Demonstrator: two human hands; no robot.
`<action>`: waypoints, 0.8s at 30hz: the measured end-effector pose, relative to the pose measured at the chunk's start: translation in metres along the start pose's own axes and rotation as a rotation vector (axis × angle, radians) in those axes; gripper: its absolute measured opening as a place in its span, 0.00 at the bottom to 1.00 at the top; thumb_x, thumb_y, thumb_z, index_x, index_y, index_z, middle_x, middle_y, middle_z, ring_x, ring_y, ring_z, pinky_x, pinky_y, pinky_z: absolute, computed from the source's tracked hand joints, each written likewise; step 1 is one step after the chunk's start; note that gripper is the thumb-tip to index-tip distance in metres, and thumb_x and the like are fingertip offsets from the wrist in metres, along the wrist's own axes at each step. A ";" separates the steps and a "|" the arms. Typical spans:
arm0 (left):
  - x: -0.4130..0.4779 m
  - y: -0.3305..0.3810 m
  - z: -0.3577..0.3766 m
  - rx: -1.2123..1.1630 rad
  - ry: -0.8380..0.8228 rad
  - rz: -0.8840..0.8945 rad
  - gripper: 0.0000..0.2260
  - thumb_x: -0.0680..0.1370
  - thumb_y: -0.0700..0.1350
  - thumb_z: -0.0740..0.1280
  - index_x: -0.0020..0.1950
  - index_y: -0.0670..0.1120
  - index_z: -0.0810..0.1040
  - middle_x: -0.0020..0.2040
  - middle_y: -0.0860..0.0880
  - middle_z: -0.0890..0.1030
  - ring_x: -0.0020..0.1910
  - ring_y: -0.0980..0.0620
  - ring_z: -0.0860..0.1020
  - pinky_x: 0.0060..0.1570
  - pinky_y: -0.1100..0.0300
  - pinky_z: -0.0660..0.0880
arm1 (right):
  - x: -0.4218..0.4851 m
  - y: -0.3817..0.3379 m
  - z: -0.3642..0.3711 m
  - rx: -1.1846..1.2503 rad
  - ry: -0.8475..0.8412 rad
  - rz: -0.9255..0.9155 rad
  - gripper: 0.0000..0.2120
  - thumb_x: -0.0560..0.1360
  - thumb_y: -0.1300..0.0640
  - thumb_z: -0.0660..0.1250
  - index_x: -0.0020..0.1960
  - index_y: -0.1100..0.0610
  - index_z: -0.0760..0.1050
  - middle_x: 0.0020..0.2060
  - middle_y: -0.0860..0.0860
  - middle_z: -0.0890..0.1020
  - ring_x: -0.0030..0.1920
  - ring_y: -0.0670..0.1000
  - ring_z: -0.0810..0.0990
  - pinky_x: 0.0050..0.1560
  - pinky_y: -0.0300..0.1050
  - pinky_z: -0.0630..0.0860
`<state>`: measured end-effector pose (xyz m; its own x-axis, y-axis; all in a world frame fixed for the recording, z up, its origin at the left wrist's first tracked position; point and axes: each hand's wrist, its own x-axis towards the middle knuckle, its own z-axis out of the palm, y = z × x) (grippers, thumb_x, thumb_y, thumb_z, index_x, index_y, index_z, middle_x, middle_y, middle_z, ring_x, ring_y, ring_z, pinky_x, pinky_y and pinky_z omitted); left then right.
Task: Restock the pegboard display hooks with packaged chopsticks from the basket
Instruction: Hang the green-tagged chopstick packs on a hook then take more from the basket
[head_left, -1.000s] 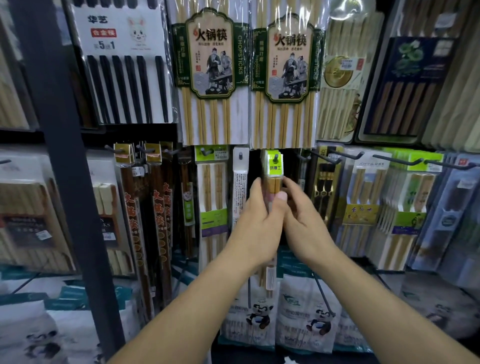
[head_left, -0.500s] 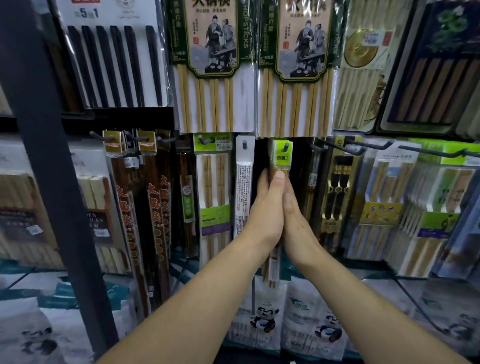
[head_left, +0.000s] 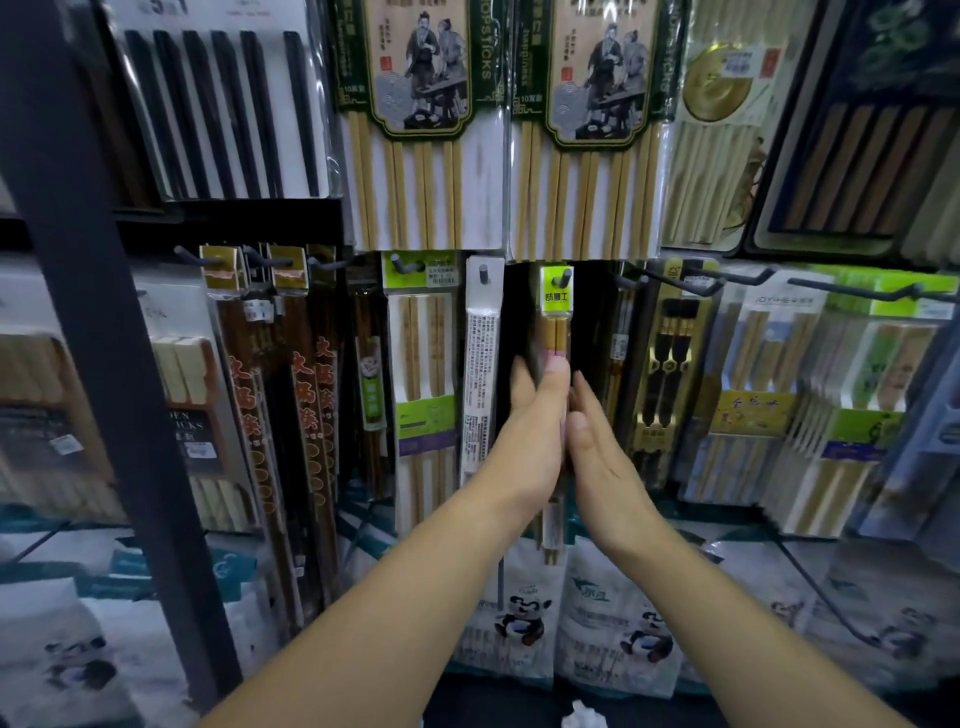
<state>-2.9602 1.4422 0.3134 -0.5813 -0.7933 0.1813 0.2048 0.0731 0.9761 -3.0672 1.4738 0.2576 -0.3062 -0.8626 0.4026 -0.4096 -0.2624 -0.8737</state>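
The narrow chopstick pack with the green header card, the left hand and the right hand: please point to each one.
narrow chopstick pack (head_left: 556, 297), head view, on its green header card.
left hand (head_left: 530, 441), head view, on the back of the hand.
right hand (head_left: 605, 467), head view, on the palm.

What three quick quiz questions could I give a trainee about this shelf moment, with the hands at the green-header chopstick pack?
1. True or false: the green-header pack already hangs on its hook.
2. Which hand has its thumb on the pack's front? A) left hand B) right hand C) neither
3. Fill in: directly left of that pack hangs a narrow ___ pack printed with small text.

Key: 1 true; the hook's tip pokes through the header. 2 A; the right hand lies flat against the pack's right side. 3 white.
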 end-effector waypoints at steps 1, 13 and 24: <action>-0.014 -0.002 -0.002 0.035 -0.016 -0.025 0.32 0.83 0.66 0.51 0.84 0.60 0.42 0.82 0.62 0.52 0.70 0.67 0.54 0.67 0.64 0.52 | -0.010 0.001 -0.002 -0.011 0.035 0.018 0.32 0.79 0.28 0.48 0.81 0.35 0.50 0.78 0.32 0.57 0.76 0.32 0.58 0.74 0.39 0.57; -0.132 -0.166 -0.101 0.527 0.178 -0.258 0.02 0.84 0.50 0.65 0.53 0.57 0.78 0.46 0.51 0.82 0.45 0.53 0.82 0.44 0.63 0.76 | -0.153 0.094 0.033 -0.187 0.006 0.382 0.06 0.83 0.50 0.63 0.51 0.40 0.76 0.44 0.44 0.82 0.44 0.45 0.81 0.40 0.39 0.77; -0.247 -0.327 -0.207 0.960 0.354 -0.803 0.23 0.84 0.60 0.57 0.69 0.43 0.70 0.62 0.38 0.77 0.65 0.35 0.74 0.63 0.42 0.72 | -0.294 0.243 0.133 -0.440 -0.450 0.773 0.06 0.80 0.58 0.68 0.54 0.56 0.82 0.48 0.52 0.86 0.50 0.54 0.83 0.51 0.46 0.77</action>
<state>-2.7209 1.4894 -0.0751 -0.0092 -0.9217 -0.3877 -0.8288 -0.2100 0.5187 -2.9623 1.6059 -0.1098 -0.3057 -0.8365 -0.4548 -0.5450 0.5454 -0.6368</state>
